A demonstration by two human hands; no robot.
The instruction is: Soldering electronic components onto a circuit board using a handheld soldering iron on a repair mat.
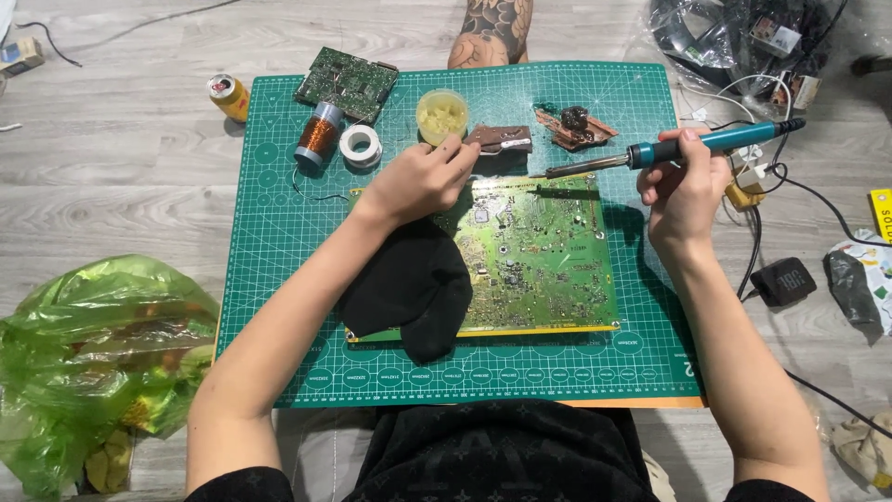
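Head view, right hand [683,181] gripping soldering iron [669,149] lying crosswise, tip pointing left, left hand [423,177] curled, pinching something unclear

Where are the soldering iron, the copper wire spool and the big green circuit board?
soldering iron [715,142]: head view, on its teal handle.
copper wire spool [319,136]: head view, on the copper winding.
big green circuit board [544,260]: head view, on its bare middle.

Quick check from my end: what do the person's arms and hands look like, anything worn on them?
Both forearms are bare, and so are the left hand and right hand: no gloves, rings, watch or bands show. Short black sleeves end above the elbows, near the picture's bottom edge.
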